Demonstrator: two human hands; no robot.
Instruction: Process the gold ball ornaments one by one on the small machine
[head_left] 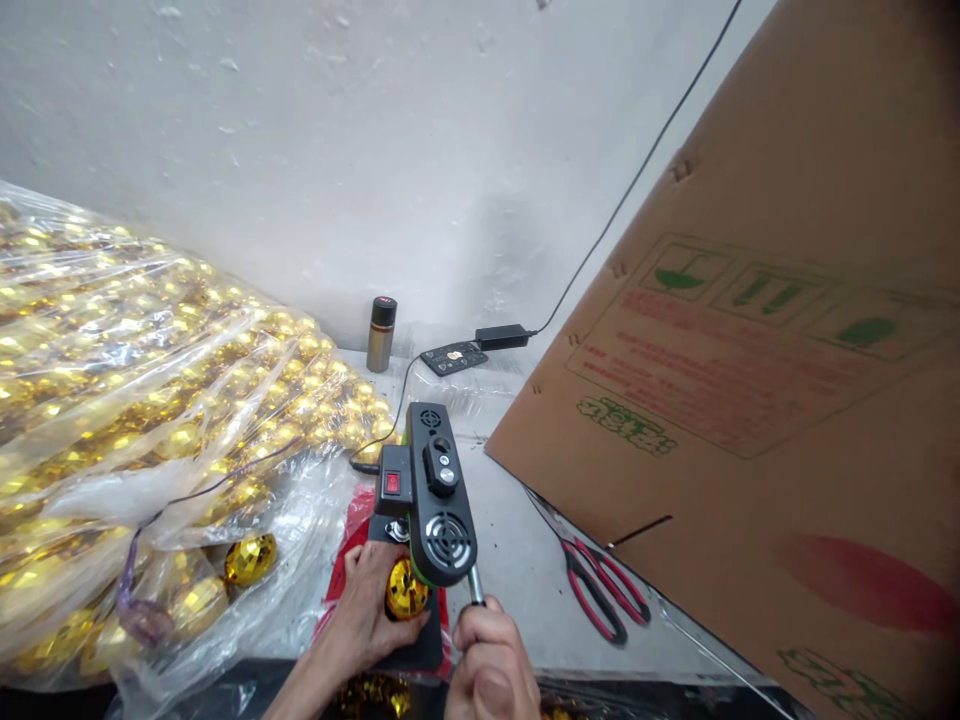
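The left hand (367, 610) curls narrowly around a faceted gold ball (406, 590), fingers and thumb touching its mirrored surface and holding it under the head of a small black press machine (431, 495). The right hand (491, 665) is closed in a fist around the machine's smooth metal lever (475, 584), at five o'clock from the ball. The machine is matte black plastic with a round vent grille and a red rocker switch, standing on a flat dark base. At nine o'clock lie crinkled clear plastic bags (150, 400) full of glittering gold balls. At three o'clock red-handled scissors (596, 590) rest on the grey table (517, 560), beside a leaning sheet of brown printed cardboard (750, 400).
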